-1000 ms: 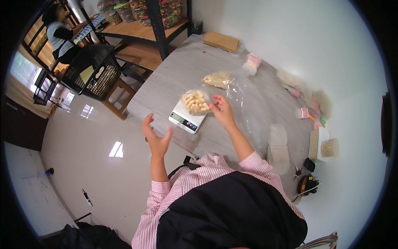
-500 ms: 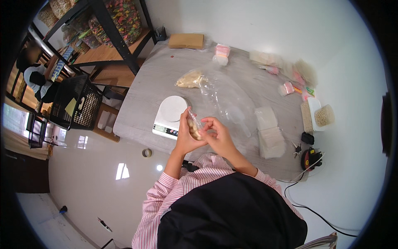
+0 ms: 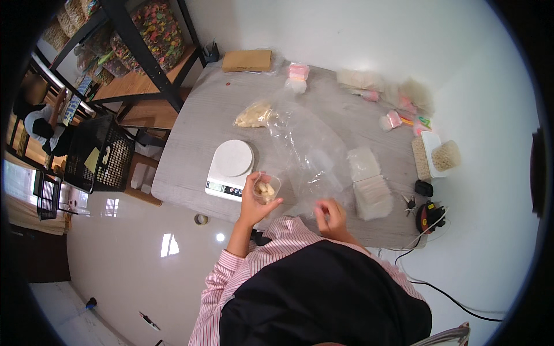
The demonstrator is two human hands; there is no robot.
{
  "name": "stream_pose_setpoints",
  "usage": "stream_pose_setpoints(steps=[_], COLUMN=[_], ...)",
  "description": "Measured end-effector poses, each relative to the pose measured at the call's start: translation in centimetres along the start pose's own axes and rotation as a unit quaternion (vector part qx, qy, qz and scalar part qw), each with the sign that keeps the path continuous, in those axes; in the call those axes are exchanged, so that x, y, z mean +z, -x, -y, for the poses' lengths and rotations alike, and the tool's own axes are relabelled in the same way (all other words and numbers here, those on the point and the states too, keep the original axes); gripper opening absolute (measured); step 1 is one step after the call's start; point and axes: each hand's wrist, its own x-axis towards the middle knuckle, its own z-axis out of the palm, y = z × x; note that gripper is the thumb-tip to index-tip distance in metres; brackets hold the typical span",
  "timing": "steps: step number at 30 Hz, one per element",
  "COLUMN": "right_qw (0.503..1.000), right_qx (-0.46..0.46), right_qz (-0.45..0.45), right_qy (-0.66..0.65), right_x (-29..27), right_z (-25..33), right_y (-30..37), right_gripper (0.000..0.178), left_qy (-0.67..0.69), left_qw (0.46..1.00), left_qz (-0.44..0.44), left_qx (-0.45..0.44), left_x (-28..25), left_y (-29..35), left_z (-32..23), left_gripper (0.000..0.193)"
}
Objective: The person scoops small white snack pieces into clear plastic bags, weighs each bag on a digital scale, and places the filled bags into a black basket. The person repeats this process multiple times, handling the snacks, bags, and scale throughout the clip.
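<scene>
My left hand [image 3: 254, 203] is wrapped round a small clear plastic bag [image 3: 277, 183], its rounded mouth facing up. Several pale cream, finger-like snack pieces [image 3: 266, 190] lie inside it. To the right, my right hand [image 3: 330, 219] is held low over the table edge, apart from the small bag, with its fingers curled in; whether anything is between them is hidden. A white kitchen scale [image 3: 232, 161] with a round plate stands just beyond my left hand. Behind it lies a large clear bag [image 3: 309, 153], with more cream pieces [image 3: 254, 115] gathered at its far left end.
Stacks of flat clear bags [image 3: 372, 196] lie to the right. Beyond them are a white tray [image 3: 428, 139], a tub of pale pieces [image 3: 446, 155], keys [image 3: 409, 203] and a black-and-red device [image 3: 430, 217]. A black basket [image 3: 95, 161] and a shelf [image 3: 133, 86] stand left; a person is behind.
My right hand has let go of the small bag and drawn back down to the right. My left hand keeps the bag, now turned so its mouth shows. The view has shifted slightly.
</scene>
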Motion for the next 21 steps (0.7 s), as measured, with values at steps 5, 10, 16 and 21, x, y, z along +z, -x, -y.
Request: stream_pose_setpoints(steps=[5, 10, 16, 21], right_qw=[0.979, 0.966, 0.953, 0.957], right_qx=[0.154, 0.112, 0.146, 0.175], right_qz=[-0.004, -0.068, -0.042, 0.022], right_qy=[0.136, 0.224, 0.263, 0.232], right_x=[-2.6, -1.7, 0.4, 1.0], right_z=[-4.8, -7.7, -10.7, -11.8], right_y=[6.3, 4.2, 1.2, -0.5], right_gripper=[0.021, 0.026, 0.032, 0.028], left_qy=[0.064, 0.123, 0.22, 0.19], left_qw=[0.997, 0.989, 0.971, 0.98], left_qz=[-0.011, -0.02, -0.033, 0.011], left_qx=[-0.049, -0.077, -0.086, -0.066], left_x=[0.0, 0.3, 0.8, 1.1], left_y=[0.5, -0.1, -2.2, -4.2], left_z=[1.5, 2.3, 3.8, 5.9], left_gripper=[0.062, 0.049, 0.038, 0.045])
